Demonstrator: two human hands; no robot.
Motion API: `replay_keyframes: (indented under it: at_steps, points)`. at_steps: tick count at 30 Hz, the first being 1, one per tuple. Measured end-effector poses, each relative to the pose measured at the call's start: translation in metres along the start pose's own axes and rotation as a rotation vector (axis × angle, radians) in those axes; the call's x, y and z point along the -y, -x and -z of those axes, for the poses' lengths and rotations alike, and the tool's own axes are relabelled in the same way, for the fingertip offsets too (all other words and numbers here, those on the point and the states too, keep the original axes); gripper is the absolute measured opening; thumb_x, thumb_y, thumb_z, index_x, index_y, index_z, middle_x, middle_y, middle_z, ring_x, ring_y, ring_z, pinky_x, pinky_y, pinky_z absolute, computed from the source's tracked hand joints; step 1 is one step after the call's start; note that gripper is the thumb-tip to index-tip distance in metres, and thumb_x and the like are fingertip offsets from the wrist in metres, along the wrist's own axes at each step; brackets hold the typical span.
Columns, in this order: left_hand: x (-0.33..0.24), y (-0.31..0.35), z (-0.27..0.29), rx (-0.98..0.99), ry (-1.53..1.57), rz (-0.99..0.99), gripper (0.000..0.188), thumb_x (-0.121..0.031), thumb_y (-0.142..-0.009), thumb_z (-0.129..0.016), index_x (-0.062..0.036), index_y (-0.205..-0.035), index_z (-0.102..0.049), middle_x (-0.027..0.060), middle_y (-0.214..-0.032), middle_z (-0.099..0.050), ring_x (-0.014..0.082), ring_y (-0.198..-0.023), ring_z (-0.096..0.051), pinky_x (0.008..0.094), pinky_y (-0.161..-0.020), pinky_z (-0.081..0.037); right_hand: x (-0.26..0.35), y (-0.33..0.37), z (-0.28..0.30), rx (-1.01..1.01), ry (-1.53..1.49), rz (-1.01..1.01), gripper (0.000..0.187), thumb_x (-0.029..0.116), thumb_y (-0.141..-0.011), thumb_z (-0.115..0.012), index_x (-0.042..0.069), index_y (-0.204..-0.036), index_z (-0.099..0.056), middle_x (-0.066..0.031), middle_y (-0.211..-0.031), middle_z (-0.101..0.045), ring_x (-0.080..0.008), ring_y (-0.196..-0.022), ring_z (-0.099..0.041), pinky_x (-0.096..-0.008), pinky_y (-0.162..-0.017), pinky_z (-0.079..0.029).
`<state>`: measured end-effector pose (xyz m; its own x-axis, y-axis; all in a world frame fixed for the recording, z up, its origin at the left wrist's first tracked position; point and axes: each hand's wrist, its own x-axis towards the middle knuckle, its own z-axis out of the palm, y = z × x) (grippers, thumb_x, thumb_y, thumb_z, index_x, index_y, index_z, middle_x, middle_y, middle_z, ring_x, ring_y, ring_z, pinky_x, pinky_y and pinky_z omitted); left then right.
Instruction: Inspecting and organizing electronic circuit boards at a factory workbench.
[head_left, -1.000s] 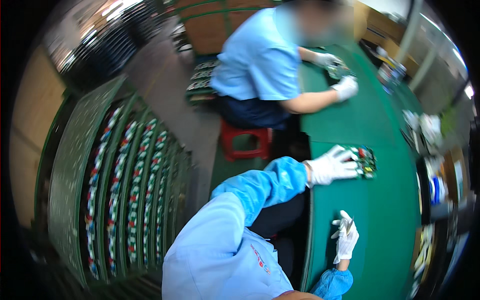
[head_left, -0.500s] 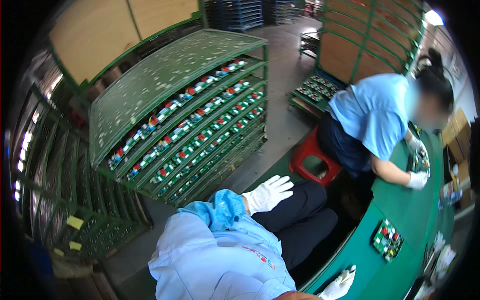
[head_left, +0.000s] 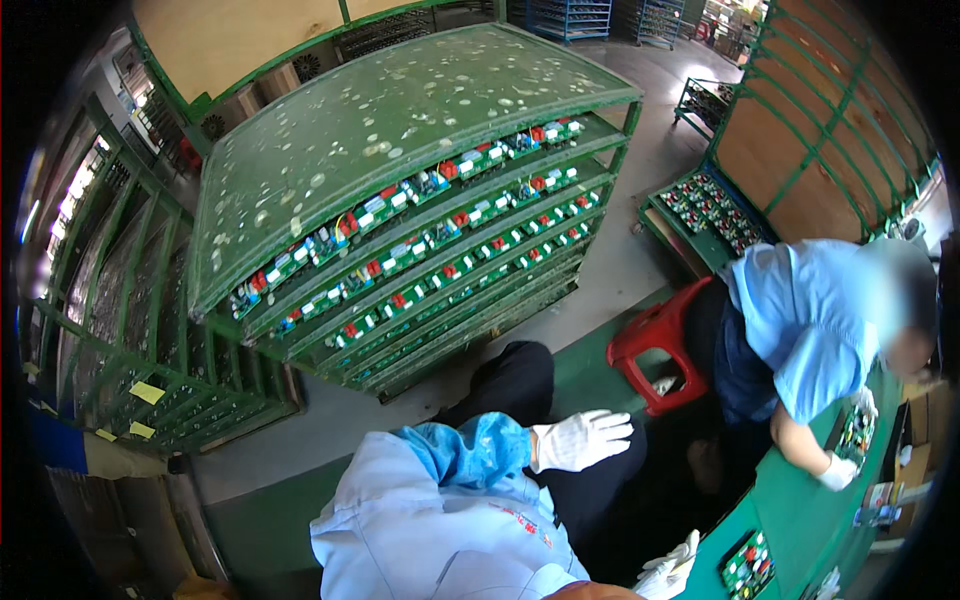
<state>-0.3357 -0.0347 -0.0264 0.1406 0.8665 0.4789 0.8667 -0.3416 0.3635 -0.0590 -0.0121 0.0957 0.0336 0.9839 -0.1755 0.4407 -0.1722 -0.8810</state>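
Note:
My left hand (head_left: 583,440), in a white glove, lies flat on my dark-trousered thigh with its fingers stretched out and nothing in it. A blue sleeve cover (head_left: 470,450) wraps that forearm. My right hand (head_left: 668,572), also gloved in white, is by the near edge of the green table (head_left: 800,500). Its fingers point up, slightly bent and apart; I see nothing held in them. Just right of it, on the table, lies a green circuit board (head_left: 748,566) with red, white and dark parts.
A green rack (head_left: 420,110) holds shelves of circuit boards in front of me. To the right a co-worker (head_left: 810,310) in light blue handles another circuit board (head_left: 858,430), near a red stool (head_left: 660,340). A cart of boards (head_left: 710,210) stands behind. More racks (head_left: 110,310) line the left.
My view has turned, so the rack looks larger and the table sits lower right. My left hand stays on my thigh. The right hand's fingers now point more upward beside the table edge.

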Motion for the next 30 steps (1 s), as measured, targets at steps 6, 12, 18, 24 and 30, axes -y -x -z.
replay_keyframes:
  at_steps: [6,12,18,24,30]
  points:
    - [0.083,0.001,-0.019,0.052,0.038,0.149,0.04,-0.02,-0.082,-0.052,-0.0027,-0.118,-0.058,0.0189,-0.126,-0.055,0.0338,-0.123,-0.05,0.044,-0.1,-0.043,0.039,-0.095,-0.105,0.402,0.188,-0.015,0.039,0.027,-0.097,-0.051,-0.001,-0.124,-0.059,-0.0084,-0.082,-0.068,-0.0099,-0.058,-0.058,-0.0218,-0.052,-0.048]
    - [0.158,-0.031,0.022,0.107,-0.046,0.327,0.037,-0.016,-0.081,-0.053,-0.0014,-0.114,-0.061,0.0167,-0.127,-0.056,0.0336,-0.121,-0.05,0.0447,-0.102,-0.041,0.137,-0.156,-0.212,0.875,0.182,0.298,0.033,0.019,-0.095,-0.051,0.001,-0.12,-0.062,-0.0046,-0.079,-0.07,-0.0063,-0.047,-0.049,-0.0213,-0.045,-0.042]
    - [0.125,-0.034,0.152,-0.298,0.387,0.995,0.039,-0.018,-0.094,-0.054,-0.0024,-0.129,-0.052,0.0175,-0.13,-0.055,0.0338,-0.122,-0.052,0.0362,-0.103,-0.042,0.263,-0.161,-0.285,1.202,-0.08,0.228,0.04,0.031,-0.097,-0.053,-0.001,-0.121,-0.06,-0.0059,-0.075,-0.068,-0.0054,-0.046,-0.048,-0.0197,-0.045,-0.039]
    - [0.094,0.015,0.269,-0.908,1.091,1.255,0.048,-0.022,-0.099,-0.05,-0.0027,-0.141,-0.039,0.0103,-0.129,-0.056,0.0166,-0.117,-0.054,0.0302,-0.101,-0.043,0.359,-0.106,-0.384,1.421,-0.155,0.097,0.054,0.041,-0.099,-0.045,-0.003,-0.131,-0.048,-0.0156,-0.102,-0.066,-0.0133,-0.061,-0.062,-0.0203,-0.046,-0.043]
    - [0.073,0.066,0.338,-1.134,1.582,1.044,0.053,-0.03,-0.099,-0.046,-0.0024,-0.143,-0.035,0.0145,-0.135,-0.051,0.0252,-0.123,-0.05,0.0389,-0.108,-0.036,0.383,-0.046,-0.43,1.35,-0.397,-0.298,0.056,0.049,-0.091,-0.057,0.01,-0.129,-0.041,-0.0096,-0.124,-0.047,-0.0293,-0.11,-0.051,-0.0476,-0.094,-0.044]
